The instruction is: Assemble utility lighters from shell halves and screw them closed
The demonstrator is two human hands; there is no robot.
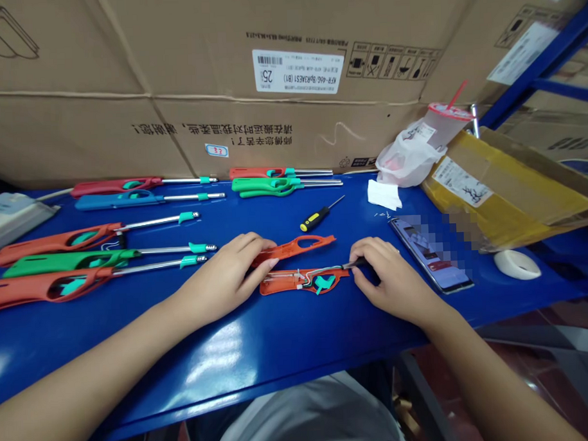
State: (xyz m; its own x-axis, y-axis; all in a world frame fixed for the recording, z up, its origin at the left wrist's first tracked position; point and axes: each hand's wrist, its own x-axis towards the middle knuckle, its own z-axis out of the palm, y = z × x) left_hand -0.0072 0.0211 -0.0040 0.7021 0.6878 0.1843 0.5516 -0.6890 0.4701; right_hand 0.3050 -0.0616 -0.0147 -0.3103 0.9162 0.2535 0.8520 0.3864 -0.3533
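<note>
Head view, and the open orange shell half (279, 286) lies mid-table, teal trigger (324, 284) and wires (303, 279) showing! Left hand (242, 267) pinches the matching shell half (299, 247), thumb and fingers closed on its left end, just beyond the first. Right hand (390, 275) has thumb and fingertips drawn close about a thin dark piece (347, 265), partly hidden, at the open half's right end. Screwdriver (316, 220) on the far side, phone (430, 251) to the right, long lighters (78, 261) ranged left, all on the blue table (221, 358).
</note>
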